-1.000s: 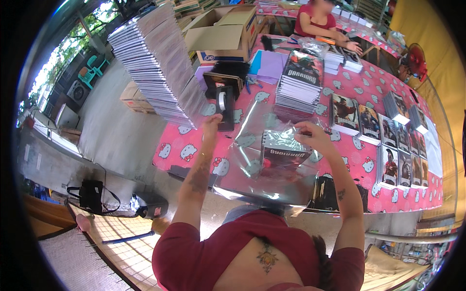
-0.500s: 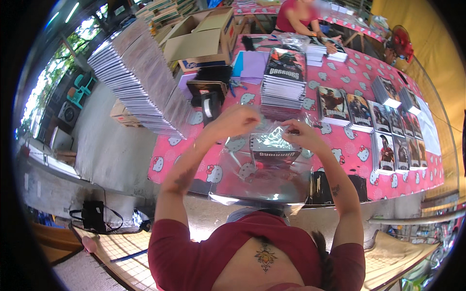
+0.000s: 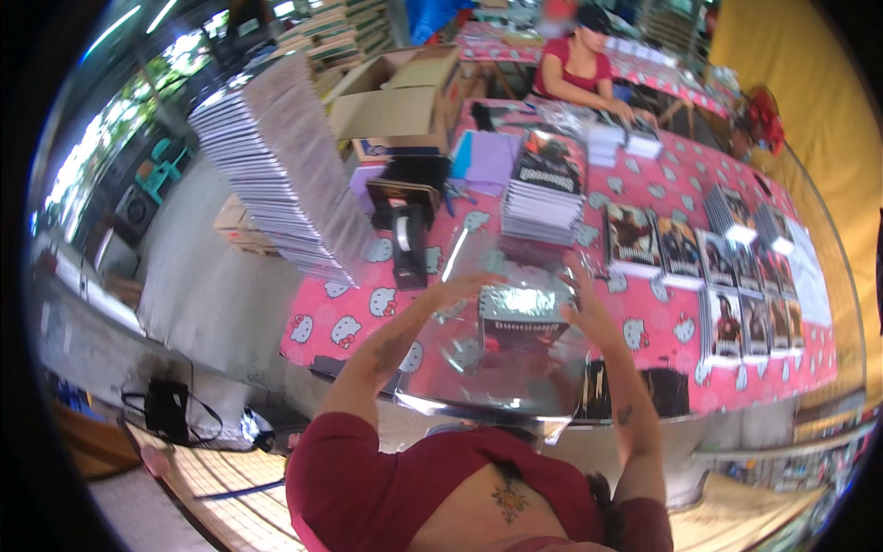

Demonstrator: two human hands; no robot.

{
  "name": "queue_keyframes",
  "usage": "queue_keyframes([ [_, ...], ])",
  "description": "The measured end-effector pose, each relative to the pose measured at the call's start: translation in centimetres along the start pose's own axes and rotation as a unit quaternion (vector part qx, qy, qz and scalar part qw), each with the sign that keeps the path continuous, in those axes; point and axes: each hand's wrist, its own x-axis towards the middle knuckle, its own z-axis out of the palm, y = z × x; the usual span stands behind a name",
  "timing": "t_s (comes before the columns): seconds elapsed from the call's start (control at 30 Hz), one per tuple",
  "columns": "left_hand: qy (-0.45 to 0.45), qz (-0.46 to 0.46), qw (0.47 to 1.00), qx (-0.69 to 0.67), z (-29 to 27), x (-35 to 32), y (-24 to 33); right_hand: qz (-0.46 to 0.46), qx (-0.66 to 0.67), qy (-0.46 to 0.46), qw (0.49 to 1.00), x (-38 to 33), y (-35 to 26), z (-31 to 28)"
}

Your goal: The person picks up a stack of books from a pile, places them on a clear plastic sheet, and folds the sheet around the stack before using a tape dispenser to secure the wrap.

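Observation:
A small stack of booklets point(image 3: 524, 315) with a dark printed cover lies inside a clear plastic sheet point(image 3: 497, 368) spread in front of me on the pink patterned tablecloth point(image 3: 368, 304). My left hand point(image 3: 460, 293) rests flat on the plastic at the stack's left edge. On the opposite side, my right hand point(image 3: 581, 308) holds the plastic against the stack's right edge. Both forearms reach up from the lower edge of the view.
A tall leaning pile of thin booklets point(image 3: 276, 166) stands at the left. A black tape dispenser point(image 3: 405, 235), another booklet stack point(image 3: 544, 189), open cardboard boxes point(image 3: 395, 106) and rows of booklet piles point(image 3: 727, 267) fill the table. A person in red point(image 3: 579, 69) works at the far end.
The view has tipped and closed in. Both hands slid down from the stack's upper edge to its left and right sides, pressing the plastic around it.

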Motion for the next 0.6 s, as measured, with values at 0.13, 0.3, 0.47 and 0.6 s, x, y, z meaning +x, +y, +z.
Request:
queue_keyframes([
  [0.13,0.243,0.024,0.964,0.107,11.2,-5.6,1.9,0.145,0.059,0.013,0.988,-5.4,7.9,2.1],
  [0.3,0.441,0.115,0.869,0.192,13.7,-7.4,5.8,0.101,0.120,0.020,0.987,0.2,0.8,3.6],
  [0.47,0.546,0.299,0.663,0.416,11.3,-14.0,25.7,-0.145,0.184,-0.039,0.971,4.2,-11.5,5.4],
  [0.6,0.673,0.390,0.469,0.419,4.0,-17.7,38.8,-0.057,0.039,0.036,0.997,0.9,-6.2,4.9],
])
